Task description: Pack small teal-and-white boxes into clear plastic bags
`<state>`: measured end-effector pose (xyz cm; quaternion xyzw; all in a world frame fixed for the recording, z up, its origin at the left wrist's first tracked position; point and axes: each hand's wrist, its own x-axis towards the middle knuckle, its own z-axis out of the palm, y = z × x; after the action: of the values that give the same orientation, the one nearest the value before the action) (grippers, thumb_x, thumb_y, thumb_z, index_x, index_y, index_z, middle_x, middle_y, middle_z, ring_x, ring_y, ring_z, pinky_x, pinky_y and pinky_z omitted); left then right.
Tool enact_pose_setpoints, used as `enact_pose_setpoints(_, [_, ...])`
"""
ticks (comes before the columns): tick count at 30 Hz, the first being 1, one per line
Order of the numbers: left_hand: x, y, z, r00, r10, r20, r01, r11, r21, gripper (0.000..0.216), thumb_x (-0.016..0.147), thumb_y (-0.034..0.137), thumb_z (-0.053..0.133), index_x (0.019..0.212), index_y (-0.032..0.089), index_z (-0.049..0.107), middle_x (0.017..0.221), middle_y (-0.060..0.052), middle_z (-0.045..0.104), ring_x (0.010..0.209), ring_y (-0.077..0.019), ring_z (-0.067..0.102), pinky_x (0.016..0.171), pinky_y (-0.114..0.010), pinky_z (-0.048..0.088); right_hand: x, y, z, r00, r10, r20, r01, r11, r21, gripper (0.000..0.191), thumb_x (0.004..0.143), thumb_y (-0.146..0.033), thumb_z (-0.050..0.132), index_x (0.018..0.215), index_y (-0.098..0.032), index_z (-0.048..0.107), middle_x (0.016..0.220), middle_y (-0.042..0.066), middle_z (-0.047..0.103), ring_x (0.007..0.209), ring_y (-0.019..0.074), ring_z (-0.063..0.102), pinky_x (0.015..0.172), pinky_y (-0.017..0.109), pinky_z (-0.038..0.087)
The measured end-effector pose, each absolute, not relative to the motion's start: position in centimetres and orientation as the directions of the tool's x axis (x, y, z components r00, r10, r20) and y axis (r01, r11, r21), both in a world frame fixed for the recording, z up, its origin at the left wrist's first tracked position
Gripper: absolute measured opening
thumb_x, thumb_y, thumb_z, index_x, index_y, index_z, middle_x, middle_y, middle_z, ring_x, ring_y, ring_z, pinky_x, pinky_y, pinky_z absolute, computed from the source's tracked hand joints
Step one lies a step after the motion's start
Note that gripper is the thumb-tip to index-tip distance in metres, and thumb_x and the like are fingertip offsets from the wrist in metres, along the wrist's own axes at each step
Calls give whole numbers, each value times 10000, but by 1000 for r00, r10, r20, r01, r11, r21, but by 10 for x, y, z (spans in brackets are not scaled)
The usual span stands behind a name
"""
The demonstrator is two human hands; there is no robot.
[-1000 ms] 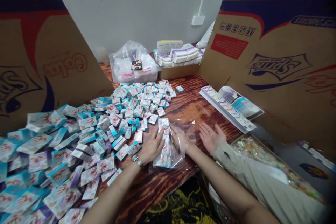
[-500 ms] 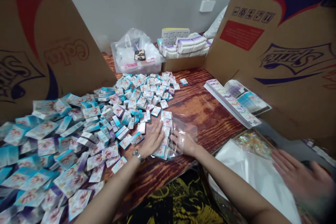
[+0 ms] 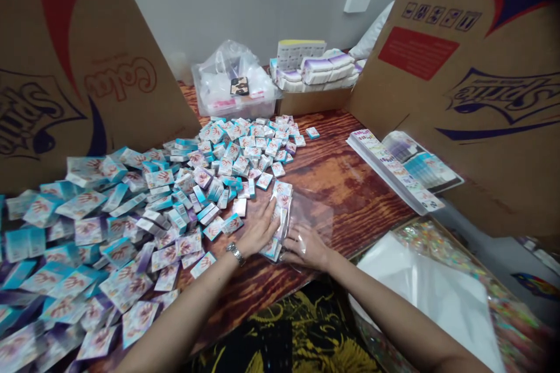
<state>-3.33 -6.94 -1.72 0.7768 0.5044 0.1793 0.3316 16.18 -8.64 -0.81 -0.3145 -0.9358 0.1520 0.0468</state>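
A row of small printed boxes (image 3: 283,201) lies inside a clear plastic bag (image 3: 317,213) on the wooden table, close to its front edge. My left hand (image 3: 261,228), with a metal watch at the wrist, rests flat against the left side of the row, fingers stretched out. From the other side my right hand (image 3: 308,247) lies against the bag and the row's lower right, its fingers extended and slightly bent. Left of my hands spreads a large pile of loose small boxes (image 3: 161,178), blue, purple and white with a hand picture on them.
Tall cardboard panels stand left (image 3: 131,58) and right (image 3: 420,99). At the back are a plastic tub (image 3: 236,106) with clear bags and a carton (image 3: 315,102) of stacked packs. Printed sheets (image 3: 394,169) lie right; below is a white sheet (image 3: 424,280) over colourful wrapped pieces (image 3: 437,239).
Another person's hand at the lower right has moved away from the white sheet, leaving only a blur at the edge. My right hand's fingers have drawn in against the row. The view has shifted slightly.
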Motion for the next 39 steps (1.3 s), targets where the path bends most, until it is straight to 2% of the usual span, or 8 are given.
enact_pose_setpoints(6, [-41,-65,-7,475,879,-40,620,-302,724,595,945,446,255,1443,148,121,1515,-110,140,1393,-213,101,1136,-421,157,154,-92,-29,-738,639,216,585,766,-266,333,933,-388,371,917,-222,659,911,84,646,866,198,546,789,346,396])
enact_pose_setpoints(9, [-47,-73,0,424,905,-15,628,-282,726,570,947,441,260,1445,196,126,1517,-72,151,1395,-214,88,1139,-435,143,157,-91,-34,-799,507,323,436,859,-269,250,910,-343,438,863,-214,647,832,49,647,838,180,545,826,351,385])
enact_pose_setpoints(12, [-49,-85,-1,401,915,-56,662,-247,708,574,941,457,268,1439,191,164,1502,-91,203,1380,-225,177,1124,-423,208,156,-91,-36,-829,429,359,340,896,-285,200,904,-291,450,981,-231,624,896,33,657,877,174,541,872,364,362])
enact_pose_setpoints(21, [-58,-64,-6,492,867,-78,748,-375,548,556,938,451,273,1426,192,209,1458,-122,294,1330,-242,306,1059,-408,330,123,-102,-37,-765,615,192,542,775,-324,270,909,-347,438,1102,-213,571,971,60,635,899,204,519,808,352,397])
enact_pose_setpoints(24, [-63,-52,3,564,823,-71,733,-459,502,552,936,448,287,1425,203,211,1456,-117,297,1302,-243,352,1036,-395,359,133,-99,-34,-789,582,198,503,796,-336,310,914,-334,432,1186,-217,526,1095,65,606,975,193,510,882,359,387])
enact_pose_setpoints(26, [-62,-50,7,565,825,-25,737,-491,465,561,935,444,293,1430,200,192,1457,-124,288,1294,-247,358,1030,-394,359,148,-91,-34,-793,569,216,497,811,-309,286,917,-305,426,1160,-218,549,1119,72,595,999,192,507,898,363,391])
enact_pose_setpoints(31, [-45,-54,7,534,840,95,774,-530,347,557,921,465,328,1421,248,214,1478,-126,226,1309,-298,305,1022,-477,319,173,-57,-39,-665,727,173,700,687,-197,269,900,-277,459,1106,-175,598,1125,128,568,1012,235,501,856,385,439])
enact_pose_setpoints(39, [-41,-52,1,530,844,81,805,-531,264,574,897,494,363,1406,250,255,1483,-156,191,1213,-335,414,945,-496,368,159,-40,-32,-619,785,31,775,616,-139,318,912,-348,439,1178,-204,536,1169,123,534,1005,246,526,802,377,478])
